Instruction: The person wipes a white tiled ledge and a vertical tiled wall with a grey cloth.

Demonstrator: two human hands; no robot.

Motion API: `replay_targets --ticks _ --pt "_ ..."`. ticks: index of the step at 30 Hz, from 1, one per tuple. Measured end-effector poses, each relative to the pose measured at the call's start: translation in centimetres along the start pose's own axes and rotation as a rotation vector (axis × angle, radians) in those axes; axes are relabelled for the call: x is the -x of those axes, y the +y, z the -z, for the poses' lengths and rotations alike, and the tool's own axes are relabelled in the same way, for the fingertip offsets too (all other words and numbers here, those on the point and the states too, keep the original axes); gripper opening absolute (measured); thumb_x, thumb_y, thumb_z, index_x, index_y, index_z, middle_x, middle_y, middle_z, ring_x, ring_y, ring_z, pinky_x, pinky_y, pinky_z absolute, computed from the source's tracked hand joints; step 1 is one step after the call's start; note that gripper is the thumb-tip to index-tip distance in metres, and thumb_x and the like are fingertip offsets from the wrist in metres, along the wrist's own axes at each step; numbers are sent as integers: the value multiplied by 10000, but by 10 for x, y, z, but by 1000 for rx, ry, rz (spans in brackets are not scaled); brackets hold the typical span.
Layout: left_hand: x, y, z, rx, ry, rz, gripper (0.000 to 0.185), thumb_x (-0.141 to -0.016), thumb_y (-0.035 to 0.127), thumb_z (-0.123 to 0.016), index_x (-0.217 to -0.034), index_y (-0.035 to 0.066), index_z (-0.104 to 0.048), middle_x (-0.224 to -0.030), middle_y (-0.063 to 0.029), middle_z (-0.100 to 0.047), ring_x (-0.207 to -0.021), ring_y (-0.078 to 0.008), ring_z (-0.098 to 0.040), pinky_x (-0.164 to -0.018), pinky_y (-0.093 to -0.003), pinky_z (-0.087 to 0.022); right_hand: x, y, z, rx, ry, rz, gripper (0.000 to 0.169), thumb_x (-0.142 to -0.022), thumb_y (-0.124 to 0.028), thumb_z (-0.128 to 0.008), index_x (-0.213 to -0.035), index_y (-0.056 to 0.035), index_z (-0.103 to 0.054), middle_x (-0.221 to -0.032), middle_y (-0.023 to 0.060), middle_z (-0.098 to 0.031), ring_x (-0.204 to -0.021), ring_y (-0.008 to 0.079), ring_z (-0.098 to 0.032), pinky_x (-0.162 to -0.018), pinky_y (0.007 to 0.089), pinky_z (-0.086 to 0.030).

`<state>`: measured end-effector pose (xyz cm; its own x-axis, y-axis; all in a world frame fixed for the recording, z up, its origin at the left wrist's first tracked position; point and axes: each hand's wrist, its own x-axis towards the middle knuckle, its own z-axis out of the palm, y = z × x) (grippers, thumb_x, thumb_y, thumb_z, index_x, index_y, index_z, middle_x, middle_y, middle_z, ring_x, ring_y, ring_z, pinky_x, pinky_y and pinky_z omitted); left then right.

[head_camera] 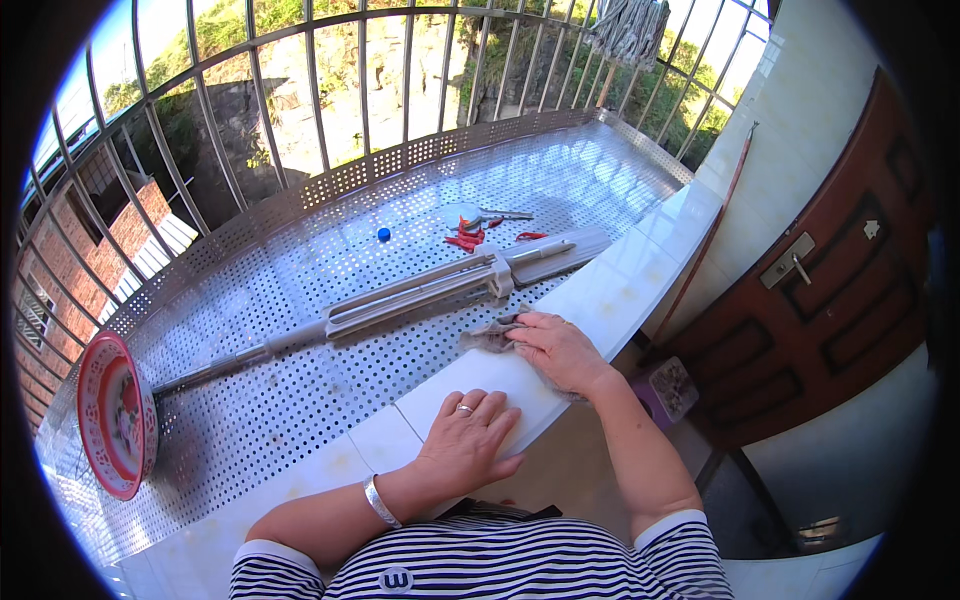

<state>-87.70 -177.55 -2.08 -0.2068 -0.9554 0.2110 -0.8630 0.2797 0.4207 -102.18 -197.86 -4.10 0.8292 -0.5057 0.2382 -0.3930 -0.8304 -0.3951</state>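
Observation:
My right hand presses a crumpled grey-brown cloth against the white tiled ledge, with part of the cloth hanging over the perforated metal sheet. To its left, my left hand lies palm down on the same ledge, fingers a little apart, holding nothing; it wears a ring, and a silver bangle is on the wrist. Just beyond both hands, a flat mop with a plastic squeeze frame and metal pole lies across the metal sheet.
On the sheet are red chili peppers, a blue bottle cap, a strainer-like utensil and a red enamel basin on its side. Metal bars rise behind. A string mop, a thin rod and a brown door are right.

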Motion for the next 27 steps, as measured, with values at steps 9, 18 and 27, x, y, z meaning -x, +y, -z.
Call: replay_targets --ticks 9,18,27 --pt "0 1 -2 0 70 3 633 -748 419 -722 -1249 73 -551 -1235 -137 -527 -1157 -303 -477 -1017 -441 -323 22 22 7 160 177 -301 285 -896 -197 -608 -1146 -75 -666 -1234 154 -601 -1147 335 -553 -992 407 -441" --pt "1 2 -1 -46 67 -2 442 -732 407 -727 -1009 85 -604 -1054 -101 -544 -1027 -273 -494 -944 -408 -344 50 1 6 136 299 -217 242 -867 -191 -646 -1080 -82 -682 -1172 135 -628 -1098 324 -571 -960 411 -452" --pt "5 1 -3 -26 85 -3 470 -714 365 -746 -1082 104 -612 -1081 -99 -554 -1060 -274 -497 -962 -415 -334 68 -42 -25 120 547 -203 236 -872 -151 -632 -1094 -79 -670 -1121 153 -628 -1021 341 -582 -917 407 -457"
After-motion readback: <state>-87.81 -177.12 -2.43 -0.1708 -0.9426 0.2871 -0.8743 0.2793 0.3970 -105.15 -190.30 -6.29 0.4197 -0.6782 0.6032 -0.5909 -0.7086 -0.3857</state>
